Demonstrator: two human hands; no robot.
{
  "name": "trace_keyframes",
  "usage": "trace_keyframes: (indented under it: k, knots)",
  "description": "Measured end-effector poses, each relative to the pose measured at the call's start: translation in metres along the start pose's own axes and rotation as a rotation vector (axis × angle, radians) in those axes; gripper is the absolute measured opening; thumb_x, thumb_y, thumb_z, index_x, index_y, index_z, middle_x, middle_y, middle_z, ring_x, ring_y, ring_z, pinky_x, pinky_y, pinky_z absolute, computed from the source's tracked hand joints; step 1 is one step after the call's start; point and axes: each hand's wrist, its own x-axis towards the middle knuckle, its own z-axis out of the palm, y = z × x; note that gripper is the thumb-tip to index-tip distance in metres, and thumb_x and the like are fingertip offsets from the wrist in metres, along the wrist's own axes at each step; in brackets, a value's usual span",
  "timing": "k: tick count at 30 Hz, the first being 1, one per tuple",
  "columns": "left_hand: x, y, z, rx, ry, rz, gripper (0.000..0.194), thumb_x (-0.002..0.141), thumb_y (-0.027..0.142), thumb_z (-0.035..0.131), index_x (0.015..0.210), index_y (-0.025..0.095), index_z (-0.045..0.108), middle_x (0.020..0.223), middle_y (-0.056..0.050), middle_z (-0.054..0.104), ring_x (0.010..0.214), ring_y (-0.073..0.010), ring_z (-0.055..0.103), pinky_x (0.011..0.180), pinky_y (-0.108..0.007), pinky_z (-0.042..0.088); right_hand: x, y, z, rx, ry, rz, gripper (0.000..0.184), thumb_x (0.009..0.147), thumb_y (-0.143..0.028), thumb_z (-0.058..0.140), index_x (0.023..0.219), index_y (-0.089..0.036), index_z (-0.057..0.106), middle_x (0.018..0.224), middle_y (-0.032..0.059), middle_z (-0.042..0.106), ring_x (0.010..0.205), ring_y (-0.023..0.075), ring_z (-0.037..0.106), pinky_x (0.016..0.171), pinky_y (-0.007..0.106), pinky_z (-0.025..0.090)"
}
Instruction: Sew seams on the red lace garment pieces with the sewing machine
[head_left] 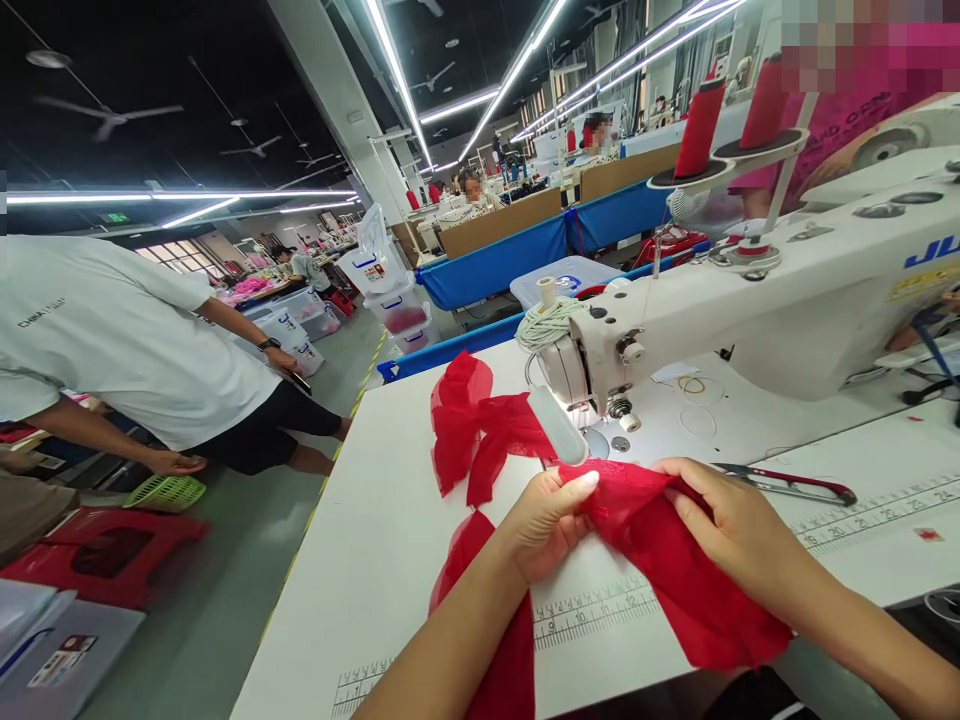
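I have the red cloth [645, 530] stretched between my two hands above the white surface [322, 600], just in front of the sewing machine's [592, 360] needle end, its lower part trailing down to about the near edge. My left hand [546, 530] pinches its upper left end, thumb on top and fingers curled beneath; my right hand [716, 515] grips the upper right side between thumb and fingers. A pale rounded plate [559, 427] sits just beyond the cloth, beside the machine's head. A second red piece [514, 660] lies partly under my left forearm and runs toward the near edge, while sheer red pieces [480, 425] lie spread nearer the far left corner. Printed ruler marks [589, 612] follow the near edge, and to the right of my right hand lies a red-and-black hand tool [795, 483]. A bundle of pale cord [553, 322] hangs on the machine's head, with red thread cones [700, 130] standing behind it. Past the far edge I see blue cloth troughs [495, 265] and stacked clear bins [394, 300]. Off the left edge, a person in a white shirt [127, 330] stands near a red stool [105, 555] and a green basket [165, 493].
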Motion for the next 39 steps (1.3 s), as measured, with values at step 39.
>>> trace_keyframes:
  k: [39]
  knots:
    - [0.000,-0.009,0.002,-0.055,0.046,0.118,0.037,0.066,0.035,0.089,0.088,0.010,0.074,0.082,-0.009,0.068,0.080,-0.0180,0.061,0.080,-0.028,0.048,-0.002,-0.031,0.022,0.148,0.236,-0.093,0.011,0.090,-0.027,0.047,0.082,-0.026,0.056,0.081,-0.0002,0.066,0.062,0.0142,0.060,0.053,0.025,0.049]
